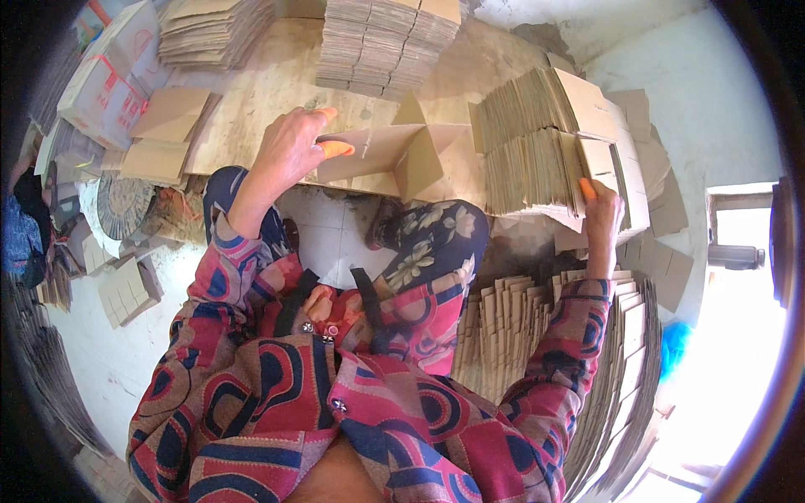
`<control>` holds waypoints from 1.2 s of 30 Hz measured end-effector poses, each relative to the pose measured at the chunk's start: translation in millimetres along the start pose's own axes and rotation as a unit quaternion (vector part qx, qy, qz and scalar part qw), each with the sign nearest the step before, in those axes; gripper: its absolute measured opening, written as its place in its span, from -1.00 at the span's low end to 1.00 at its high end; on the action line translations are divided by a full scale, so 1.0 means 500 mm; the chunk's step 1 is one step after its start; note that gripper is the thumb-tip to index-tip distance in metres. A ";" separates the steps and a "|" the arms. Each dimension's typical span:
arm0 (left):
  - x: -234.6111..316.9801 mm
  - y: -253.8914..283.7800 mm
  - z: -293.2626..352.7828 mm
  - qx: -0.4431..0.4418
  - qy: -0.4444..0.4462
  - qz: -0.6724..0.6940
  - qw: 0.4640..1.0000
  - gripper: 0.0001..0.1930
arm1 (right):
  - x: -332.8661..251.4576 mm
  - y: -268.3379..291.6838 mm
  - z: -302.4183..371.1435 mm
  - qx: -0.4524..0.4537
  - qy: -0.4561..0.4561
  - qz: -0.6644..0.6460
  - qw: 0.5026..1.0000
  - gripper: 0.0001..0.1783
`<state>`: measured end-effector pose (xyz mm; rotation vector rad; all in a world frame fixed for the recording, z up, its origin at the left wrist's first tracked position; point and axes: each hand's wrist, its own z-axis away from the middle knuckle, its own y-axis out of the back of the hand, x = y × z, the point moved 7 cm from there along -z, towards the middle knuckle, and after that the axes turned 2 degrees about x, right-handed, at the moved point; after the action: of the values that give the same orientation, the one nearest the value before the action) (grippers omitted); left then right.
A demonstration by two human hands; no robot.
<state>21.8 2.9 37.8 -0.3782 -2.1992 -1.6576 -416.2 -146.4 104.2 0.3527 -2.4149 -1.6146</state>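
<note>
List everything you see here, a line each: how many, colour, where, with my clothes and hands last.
Interlocked cardboard divider: one, brown, table's front edge
Two-row cardboard stack: one, brown, table's right
Tall cardboard stack: one, brown, table's back centre
Loose cardboard pile: one, brown, back left
Carton: one, white with red print, far left
Slotted cardboard rows: several, brown, lower right
Blue item: one, blue, far right, unclear
Wooden table: one, tan, top
Floral trousers: one pair, navy, centre
Patterned jacket: one, red and navy, bottom
Left hand: one, orange finger covers, by divider's left end
Right hand: one, orange finger cover, at two-row stack's near end
</note>
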 end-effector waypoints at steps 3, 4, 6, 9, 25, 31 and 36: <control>-0.015 0.004 0.006 -0.009 0.020 0.001 1.000 -0.40 | -0.027 0.068 0.004 0.126 -0.066 0.015 0.990 -0.60; -0.023 0.004 0.009 -0.013 0.026 -0.005 1.000 -0.40 | -0.085 0.118 0.003 0.152 -0.069 0.007 0.986 -0.58; -0.024 0.001 0.011 -0.016 0.028 -0.001 0.999 -0.40 | -0.188 0.217 0.011 0.279 0.026 0.025 0.960 -0.57; -0.028 -0.005 0.013 -0.006 0.031 0.018 0.999 -0.41 | -0.296 0.272 0.003 0.237 0.032 -0.288 0.927 -0.53; -0.024 -0.063 0.009 0.047 -0.039 0.124 0.990 -0.87 | -0.507 0.169 -0.092 -0.050 0.091 -0.503 0.858 -0.46; -0.042 -0.061 0.009 0.051 -0.032 0.117 0.991 -0.91 | -0.518 0.158 -0.092 -0.088 0.094 -0.493 0.861 -0.45; -0.034 -0.061 0.009 0.062 -0.046 0.152 0.985 -0.90 | -0.520 0.158 -0.094 -0.088 0.109 -0.474 0.869 -0.44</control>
<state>24.0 -1.3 2.9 -0.7270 -2.1673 -1.3584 -161.3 -76.6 183.1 1.7853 -1.9579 -1.9249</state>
